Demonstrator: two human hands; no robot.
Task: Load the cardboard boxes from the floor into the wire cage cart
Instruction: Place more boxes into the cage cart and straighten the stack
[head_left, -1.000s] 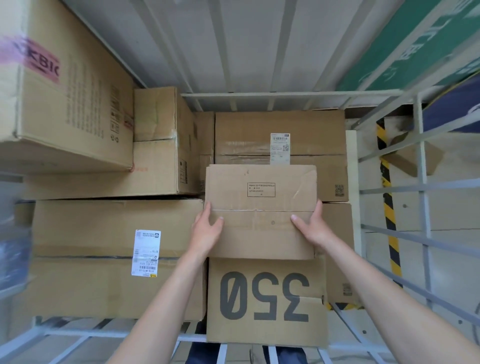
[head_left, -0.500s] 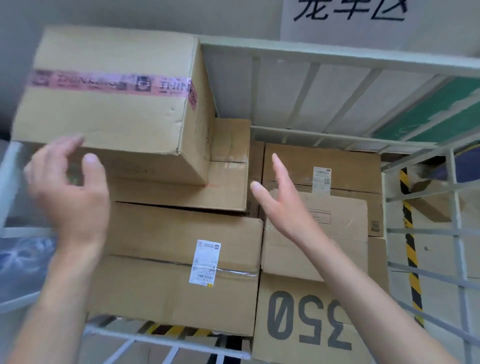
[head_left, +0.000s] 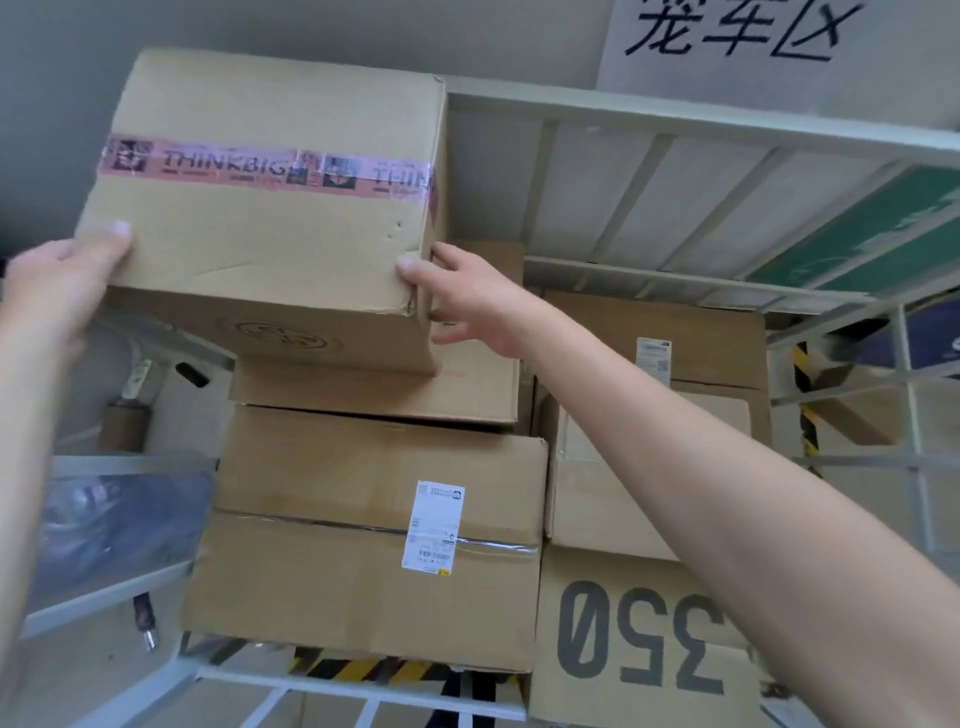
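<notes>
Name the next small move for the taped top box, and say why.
Probably slide the taped box a little to the right and back. The left hand and right hand hold its lower corners, and its underside hangs out past the left edge of the box beneath, so it does not look fully supported yet.

The pink tape (head_left: 265, 167) across the top box (head_left: 260, 244), far left, reads "THINKBIG", then repeats and is cut off as "THIN" at the box's right edge. The near right box (head_left: 639, 571) bears large dark numerals "350", upside down. A white wall sign (head_left: 737, 31), far right, shows 笼车区. The barcode label (head_left: 434, 527) on the large near box (head_left: 337, 587) and the small label (head_left: 653, 355) on the far right box (head_left: 717, 332) are too small to read.
</notes>
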